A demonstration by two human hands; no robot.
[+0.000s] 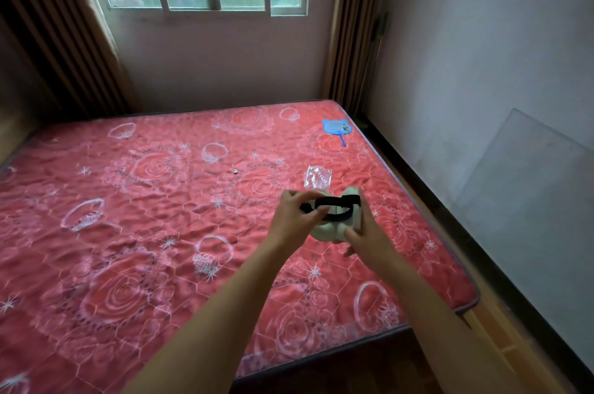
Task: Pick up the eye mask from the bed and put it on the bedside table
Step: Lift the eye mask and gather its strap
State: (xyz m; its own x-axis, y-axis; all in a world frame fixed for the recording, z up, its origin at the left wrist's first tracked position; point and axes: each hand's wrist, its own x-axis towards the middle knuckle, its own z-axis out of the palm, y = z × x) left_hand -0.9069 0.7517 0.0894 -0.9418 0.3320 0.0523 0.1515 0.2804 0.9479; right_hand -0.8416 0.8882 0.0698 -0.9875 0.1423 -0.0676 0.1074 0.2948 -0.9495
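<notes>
The eye mask [331, 228] is cream-white with a black elastic strap and is held just above the red patterned bed [135, 217], near its right side. My left hand [297, 217] pinches the strap at the mask's left end. Gripping the mask's right end from below is my right hand [366, 234]. Both hands partly cover the mask. No bedside table is in view.
A clear plastic bag [316, 176] lies on the bed just behind the mask. A blue hand fan [337, 128] rests near the bed's far right corner. A small dark speck [235, 171] lies mid-bed. A glass pane [527, 188] leans on the right wall. Curtains and a window stand behind.
</notes>
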